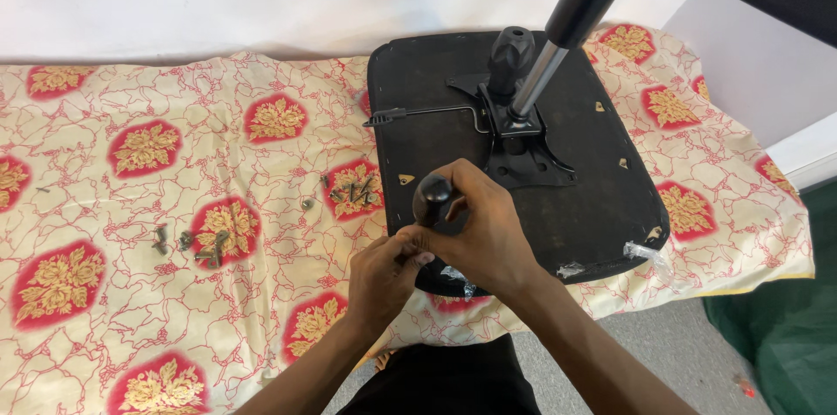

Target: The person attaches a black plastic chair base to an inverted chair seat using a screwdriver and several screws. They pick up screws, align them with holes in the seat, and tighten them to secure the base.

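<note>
- Chair seat base [593,206], black and upside down, lying on a bed [131,206] with a red and cream floral sheet; metal mounting plate [523,149] and gas-lift cylinder [558,40] standing near its middle.
- Right hand [484,232] clenched around a black-handled tool [433,195], held upright at the near edge of the seat base.
- Left hand [384,275] pinching beneath the handle, fingers [408,249] closed on something too small to make out.
- Loose screws [353,193] and bolts [196,241] scattered on the sheet, well apart from both hands.
- Seemingly fastening work at the near edge; calls for steady downward pressure and a straight tool.
</note>
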